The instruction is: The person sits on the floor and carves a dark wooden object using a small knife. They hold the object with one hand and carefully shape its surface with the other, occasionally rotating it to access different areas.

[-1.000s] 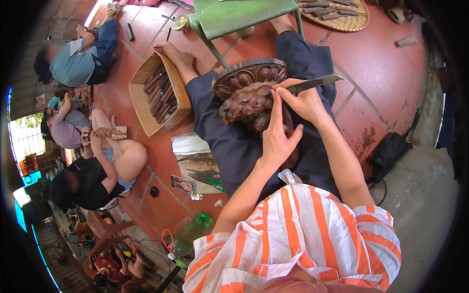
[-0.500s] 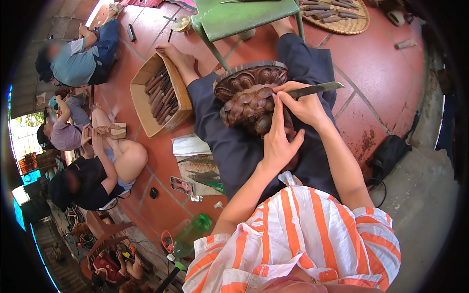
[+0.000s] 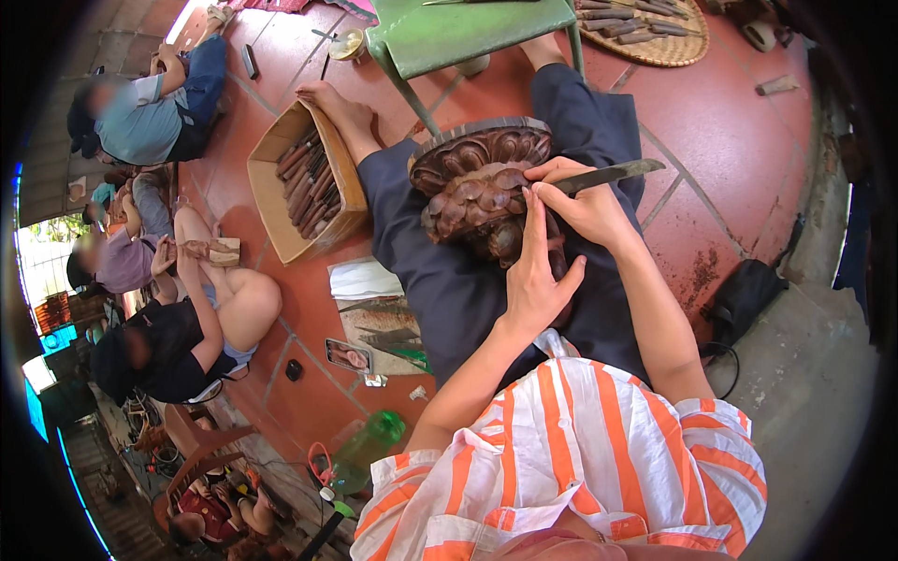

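Note:
A dark brown carved wooden piece (image 3: 472, 201), with rounded scale-like bumps and a petalled round base, lies tilted between my legs. My right hand (image 3: 585, 204) is closed around a carving knife (image 3: 613, 175). The long, flat, dark part of the knife sticks out to the right past my knuckles, and its working end is hidden at my fingertips against the carving's right side. My left hand (image 3: 535, 292) lies along the lower right of the wood, fingers stretched and thumb spread. Its fingertips meet the right hand's fingers beside the bumps.
Left of my leg stands a cardboard box (image 3: 346, 201) of wooden-handled tools. A green stool (image 3: 468, 37) is ahead, and a woven tray (image 3: 687, 47) of tools lies far right. A phone (image 3: 348, 356) and green bottle (image 3: 369, 449) sit at left. Several people sit further left.
My left hand's fingers have shifted slightly on the wood. The knife has tilted a little in my right hand, while the carving stays in place.

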A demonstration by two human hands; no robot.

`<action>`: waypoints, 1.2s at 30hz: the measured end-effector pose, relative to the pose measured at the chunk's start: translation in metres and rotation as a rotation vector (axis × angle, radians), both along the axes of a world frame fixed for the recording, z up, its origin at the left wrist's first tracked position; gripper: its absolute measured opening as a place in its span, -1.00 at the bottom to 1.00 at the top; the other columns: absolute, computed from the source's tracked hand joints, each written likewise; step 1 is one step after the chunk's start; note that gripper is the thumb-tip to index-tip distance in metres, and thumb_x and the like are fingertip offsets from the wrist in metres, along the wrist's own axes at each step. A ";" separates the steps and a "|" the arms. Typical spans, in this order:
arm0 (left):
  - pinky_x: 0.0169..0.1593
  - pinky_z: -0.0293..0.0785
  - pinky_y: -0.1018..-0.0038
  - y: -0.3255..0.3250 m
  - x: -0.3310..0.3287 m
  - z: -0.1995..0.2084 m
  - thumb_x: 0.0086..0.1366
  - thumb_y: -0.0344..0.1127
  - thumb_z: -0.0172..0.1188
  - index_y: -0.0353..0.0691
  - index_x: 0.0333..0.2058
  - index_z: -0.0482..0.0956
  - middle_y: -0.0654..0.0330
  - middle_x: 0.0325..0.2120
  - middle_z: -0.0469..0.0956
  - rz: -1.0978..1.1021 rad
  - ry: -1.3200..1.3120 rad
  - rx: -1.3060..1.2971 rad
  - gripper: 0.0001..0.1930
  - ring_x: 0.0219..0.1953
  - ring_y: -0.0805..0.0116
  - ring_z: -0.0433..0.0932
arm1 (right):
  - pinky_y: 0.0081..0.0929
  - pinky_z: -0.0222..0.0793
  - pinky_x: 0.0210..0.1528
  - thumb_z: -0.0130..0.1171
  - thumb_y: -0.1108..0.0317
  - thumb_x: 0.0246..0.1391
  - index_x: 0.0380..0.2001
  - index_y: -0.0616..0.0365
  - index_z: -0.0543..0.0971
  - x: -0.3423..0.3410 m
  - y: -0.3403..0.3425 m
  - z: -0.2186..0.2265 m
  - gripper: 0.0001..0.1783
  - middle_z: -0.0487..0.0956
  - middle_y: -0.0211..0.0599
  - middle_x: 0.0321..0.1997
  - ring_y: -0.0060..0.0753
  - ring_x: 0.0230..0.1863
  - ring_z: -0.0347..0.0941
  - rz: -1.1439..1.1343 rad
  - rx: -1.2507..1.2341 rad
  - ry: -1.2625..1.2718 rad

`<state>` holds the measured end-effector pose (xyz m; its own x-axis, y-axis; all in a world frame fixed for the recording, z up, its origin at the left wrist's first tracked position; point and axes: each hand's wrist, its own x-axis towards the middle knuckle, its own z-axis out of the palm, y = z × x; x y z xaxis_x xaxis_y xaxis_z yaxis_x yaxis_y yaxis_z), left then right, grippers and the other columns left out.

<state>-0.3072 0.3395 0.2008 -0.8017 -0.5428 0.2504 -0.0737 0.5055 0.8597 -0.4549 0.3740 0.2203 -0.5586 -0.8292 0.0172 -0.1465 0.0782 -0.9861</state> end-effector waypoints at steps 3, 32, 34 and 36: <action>-0.17 0.56 0.41 -0.004 -0.002 0.015 0.07 -0.37 0.33 -0.38 0.35 -0.20 -0.18 0.36 -0.06 -0.040 -0.135 0.205 0.02 -0.25 0.20 0.63 | -0.48 0.43 -0.09 0.16 0.48 0.06 -0.34 0.37 0.63 -0.001 -0.002 -0.003 -0.84 0.64 -0.19 -0.22 -0.41 -0.20 0.55 -0.035 -0.030 0.036; -0.20 0.59 0.42 -0.002 -0.007 0.006 0.07 -0.41 0.31 -0.32 0.36 -0.16 -0.21 0.34 -0.03 -0.096 -0.081 0.176 -0.01 -0.18 0.12 0.64 | -0.38 0.31 0.16 0.13 0.42 0.12 -0.27 0.33 0.64 0.003 0.010 -0.021 -0.79 0.61 -0.13 -0.07 -0.25 0.14 0.43 -0.117 -0.068 -0.174; -0.22 0.59 0.43 0.001 -0.004 0.001 0.07 -0.41 0.31 -0.31 0.36 -0.15 -0.18 0.35 -0.03 -0.079 -0.009 0.097 -0.01 -0.23 0.14 0.65 | -0.34 0.30 0.18 0.11 0.45 0.14 -0.31 0.37 0.62 0.005 0.011 -0.021 -0.82 0.61 -0.11 -0.06 -0.21 0.15 0.43 -0.081 -0.100 -0.110; -0.23 0.59 0.44 0.003 -0.003 -0.002 0.07 -0.40 0.31 -0.30 0.37 -0.15 -0.16 0.35 -0.02 -0.054 0.050 0.034 -0.01 -0.25 0.16 0.66 | -0.30 0.28 0.20 0.10 0.48 0.14 -0.33 0.40 0.61 0.009 0.014 -0.017 -0.83 0.60 -0.09 -0.04 -0.18 0.16 0.42 -0.038 -0.126 -0.039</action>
<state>-0.3098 0.3423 0.1991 -0.8170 -0.5079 0.2729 -0.0039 0.4782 0.8783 -0.4458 0.3882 0.2031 -0.5916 -0.8003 0.0976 -0.1073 -0.0419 -0.9933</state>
